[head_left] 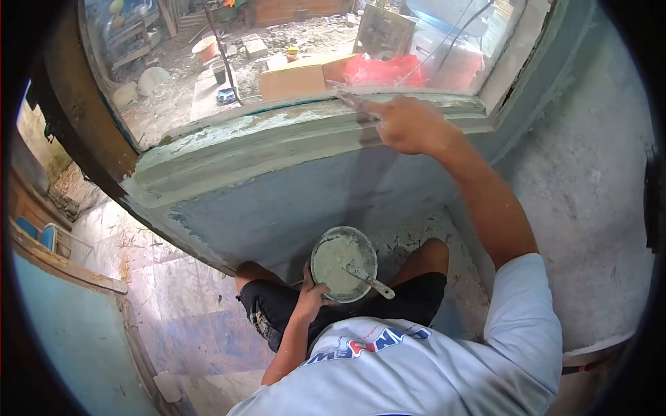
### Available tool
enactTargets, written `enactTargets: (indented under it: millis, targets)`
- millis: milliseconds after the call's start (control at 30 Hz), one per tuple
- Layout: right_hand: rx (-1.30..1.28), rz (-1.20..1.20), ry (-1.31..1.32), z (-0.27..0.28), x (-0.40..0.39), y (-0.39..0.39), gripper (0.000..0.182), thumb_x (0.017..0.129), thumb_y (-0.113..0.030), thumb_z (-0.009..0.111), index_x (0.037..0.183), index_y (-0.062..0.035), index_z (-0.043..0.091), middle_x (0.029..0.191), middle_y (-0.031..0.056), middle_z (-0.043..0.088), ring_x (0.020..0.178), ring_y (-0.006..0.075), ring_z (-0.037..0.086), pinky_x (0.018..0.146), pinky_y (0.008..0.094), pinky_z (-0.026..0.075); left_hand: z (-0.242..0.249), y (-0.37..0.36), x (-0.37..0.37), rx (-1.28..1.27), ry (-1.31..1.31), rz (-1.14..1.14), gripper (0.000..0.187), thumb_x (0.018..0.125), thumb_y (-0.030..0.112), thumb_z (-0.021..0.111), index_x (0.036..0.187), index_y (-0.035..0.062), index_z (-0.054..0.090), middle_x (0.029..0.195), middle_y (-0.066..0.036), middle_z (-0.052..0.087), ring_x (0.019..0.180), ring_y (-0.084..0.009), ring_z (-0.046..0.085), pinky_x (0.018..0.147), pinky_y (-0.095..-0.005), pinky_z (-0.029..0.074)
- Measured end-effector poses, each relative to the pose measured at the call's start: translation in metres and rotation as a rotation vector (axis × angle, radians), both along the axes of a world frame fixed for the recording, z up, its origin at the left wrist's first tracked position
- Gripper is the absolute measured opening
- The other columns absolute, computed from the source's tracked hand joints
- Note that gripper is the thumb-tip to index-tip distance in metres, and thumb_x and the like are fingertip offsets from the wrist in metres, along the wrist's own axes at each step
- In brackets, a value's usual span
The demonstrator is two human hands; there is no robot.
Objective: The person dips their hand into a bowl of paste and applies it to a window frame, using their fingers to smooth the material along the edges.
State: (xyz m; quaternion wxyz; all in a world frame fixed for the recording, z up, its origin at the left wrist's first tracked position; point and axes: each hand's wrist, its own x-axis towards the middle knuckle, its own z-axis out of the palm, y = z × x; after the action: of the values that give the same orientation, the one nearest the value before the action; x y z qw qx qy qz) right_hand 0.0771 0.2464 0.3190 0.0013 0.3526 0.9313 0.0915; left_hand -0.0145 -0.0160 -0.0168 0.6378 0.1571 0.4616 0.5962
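Observation:
My left hand (312, 299) grips the near left side of a round bucket (376, 260), thumb over the rim, held above my lap. Pale grey-green putty (336, 258) coats the inside. A putty knife (379, 286) rests in it, its handle sticking out over the lower right rim. My right hand (406, 123) reaches up to the window frame (257, 143). Its index finger stretches out along the lower edge of the glass, with the other fingers curled, and no tool shows in it. The fingertip is slightly blurred, and the sill around it carries patchy putty and flaking paint.
Beyond the window glass (173, 104) lie a cardboard box (293, 82), a red plastic bag (385, 71) and rubble. A grey wall (583, 180) rises at the right. Stained floor tiles (187, 284) and a light blue panel (69, 333) are at the left.

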Motion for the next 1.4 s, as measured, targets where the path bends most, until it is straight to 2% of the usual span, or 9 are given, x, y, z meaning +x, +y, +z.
enactTargets:
  millis: [67, 367, 533, 567, 600, 800, 900, 967, 1400]
  targets:
    - [0.099, -0.083, -0.209, 0.01, -0.002, -0.007, 0.07, 0.09, -0.009, 0.053, 0.15, -0.0423, 0.04, 0.104, 0.0135, 0.07, 0.097, 0.0304, 0.07, 0.078, 0.0448, 0.057, 0.0, 0.0, 0.0, -0.009, -0.006, 0.008, 0.096, 0.075, 0.0, 0.048, 0.158, 0.0245, 0.007, 0.154, -0.015, 0.03, 0.133, -0.0388, 0.044, 0.087, -0.0565, 0.055]
    - [0.282, 0.042, -0.453, 0.029, -0.001, 0.017, 0.062, 0.092, -0.011, 0.05, 0.146, -0.0407, 0.046, 0.095, 0.0089, 0.071, 0.089, 0.0278, 0.071, 0.071, 0.0436, 0.058, 0.003, 0.005, 0.0, 0.012, 0.033, 0.016, 0.094, 0.077, -0.003, 0.046, 0.158, 0.027, 0.009, 0.153, -0.013, 0.033, 0.129, -0.0375, 0.049, 0.082, -0.0565, 0.056]
    - [0.379, 0.147, -0.426, 0.04, 0.01, 0.02, 0.062, 0.095, -0.011, 0.045, 0.144, -0.0482, 0.045, 0.089, 0.0058, 0.07, 0.083, 0.0259, 0.071, 0.066, 0.0409, 0.057, 0.001, 0.002, -0.001, 0.009, 0.014, 0.028, 0.092, 0.077, -0.002, 0.046, 0.157, 0.0256, 0.01, 0.151, -0.014, 0.035, 0.128, -0.0373, 0.05, 0.079, -0.0541, 0.058]
    - [0.382, 0.157, -0.404, 0.039, 0.011, 0.017, 0.063, 0.096, -0.011, 0.043, 0.144, -0.0509, 0.044, 0.088, 0.0051, 0.069, 0.081, 0.0256, 0.07, 0.065, 0.0401, 0.056, 0.002, 0.001, -0.004, 0.002, 0.011, -0.015, 0.096, 0.077, 0.0, 0.048, 0.158, 0.028, 0.006, 0.156, -0.013, 0.027, 0.135, -0.0383, 0.042, 0.089, -0.0589, 0.053]
    - [0.382, 0.17, -0.388, 0.037, 0.01, 0.015, 0.065, 0.096, -0.01, 0.042, 0.144, -0.0533, 0.043, 0.087, 0.0042, 0.069, 0.08, 0.0254, 0.07, 0.064, 0.0394, 0.056, 0.001, 0.001, -0.003, 0.004, 0.013, -0.013, 0.096, 0.077, 0.0, 0.048, 0.158, 0.028, 0.006, 0.156, -0.013, 0.027, 0.135, -0.0383, 0.042, 0.089, -0.0589, 0.053]
    - [0.386, 0.223, -0.39, 0.029, 0.005, 0.031, 0.066, 0.096, -0.009, 0.042, 0.145, -0.053, 0.041, 0.087, 0.0051, 0.069, 0.081, 0.0247, 0.07, 0.063, 0.0393, 0.056, 0.006, 0.002, -0.004, -0.03, 0.033, -0.01, 0.096, 0.077, 0.0, 0.048, 0.158, 0.0276, 0.005, 0.155, -0.014, 0.029, 0.133, -0.0383, 0.043, 0.088, -0.0581, 0.053]
    - [0.386, 0.231, -0.481, 0.036, 0.003, 0.037, 0.066, 0.096, -0.009, 0.042, 0.146, -0.0534, 0.04, 0.088, 0.0052, 0.069, 0.082, 0.0244, 0.07, 0.063, 0.039, 0.056, -0.003, 0.003, -0.001, -0.027, 0.065, 0.003, 0.094, 0.077, -0.002, 0.045, 0.158, 0.027, 0.008, 0.153, -0.013, 0.034, 0.127, -0.0376, 0.051, 0.081, -0.0555, 0.057]
    - [0.369, 0.224, -0.448, 0.045, 0.008, 0.025, 0.067, 0.096, -0.009, 0.041, 0.146, -0.0535, 0.04, 0.088, 0.0051, 0.069, 0.082, 0.0244, 0.07, 0.064, 0.0387, 0.056, -0.009, 0.004, -0.003, -0.016, 0.028, -0.016, 0.095, 0.078, 0.001, 0.048, 0.159, 0.0276, 0.005, 0.155, -0.013, 0.029, 0.132, -0.0374, 0.043, 0.088, -0.0577, 0.052]
    - [0.34, 0.254, -0.466, 0.044, -0.001, 0.033, 0.067, 0.093, -0.007, 0.045, 0.144, -0.0501, 0.045, 0.093, 0.0053, 0.07, 0.088, 0.0254, 0.07, 0.071, 0.0418, 0.057, -0.012, 0.006, 0.001, -0.007, 0.029, -0.014, 0.097, 0.077, 0.001, 0.048, 0.159, 0.029, 0.003, 0.157, -0.013, 0.026, 0.135, -0.0384, 0.042, 0.089, -0.0608, 0.051]
